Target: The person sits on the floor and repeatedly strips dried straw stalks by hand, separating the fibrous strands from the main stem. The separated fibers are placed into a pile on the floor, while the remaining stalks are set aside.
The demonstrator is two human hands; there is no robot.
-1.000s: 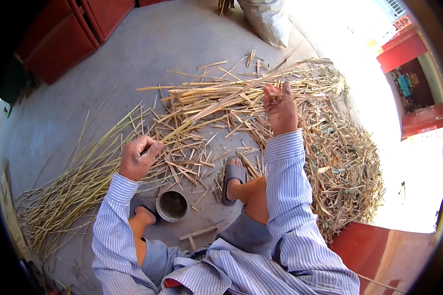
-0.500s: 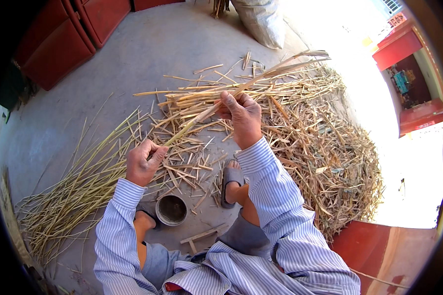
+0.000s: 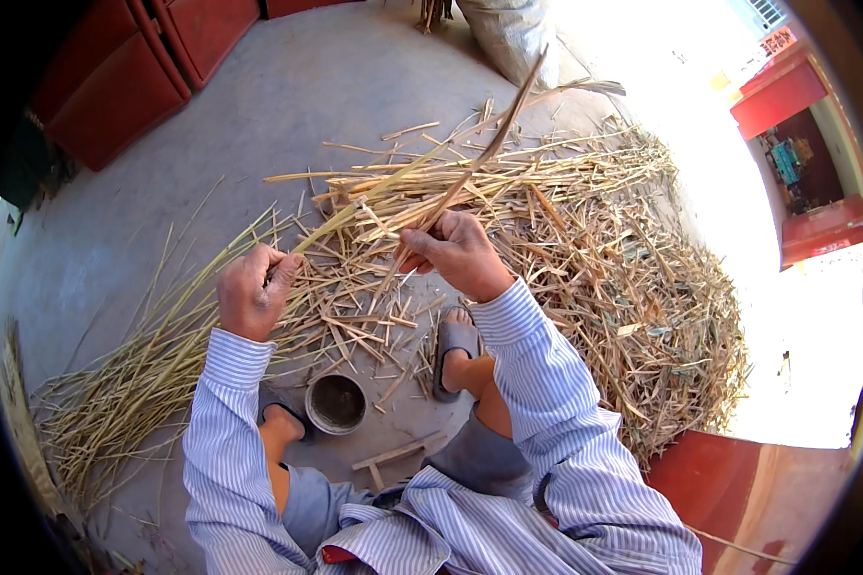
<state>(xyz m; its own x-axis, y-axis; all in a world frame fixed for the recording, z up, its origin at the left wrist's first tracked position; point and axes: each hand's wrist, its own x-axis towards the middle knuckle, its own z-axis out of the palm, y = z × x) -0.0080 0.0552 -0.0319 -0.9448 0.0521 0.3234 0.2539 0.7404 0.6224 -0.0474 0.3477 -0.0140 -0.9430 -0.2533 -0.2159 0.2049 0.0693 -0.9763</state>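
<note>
My left hand (image 3: pixel 252 290) is closed, pinching the lower end of a long yellowish stalk (image 3: pixel 340 220) that slants up and away to the right. To its right, my right hand (image 3: pixel 460 254) grips a brown dry leaf sheath (image 3: pixel 494 144) between thumb and fingers. The sheath sticks up above the hand, apart from the stalk along its upper part. A short pale piece (image 3: pixel 379 220) juts out between the stalk and my right fingertips; whether it is attached to either is unclear. Both hands are raised over scattered straw bits (image 3: pixel 355 326).
Dry stalks (image 3: pixel 585 172) lie across the far side, beside a big heap of husks (image 3: pixel 662 326) on the right. Thin greenish stalks (image 3: pixel 134 402) spread at the left. A round bowl (image 3: pixel 336 403) and a wooden piece (image 3: pixel 398 453) lie near my sandalled feet. A pale sack (image 3: pixel 508 34) stands behind.
My right hand has lowered slightly and now holds a brown leaf sheath pulled away from the stalk. The left hand has shifted left and up a little, still with the stalk.
</note>
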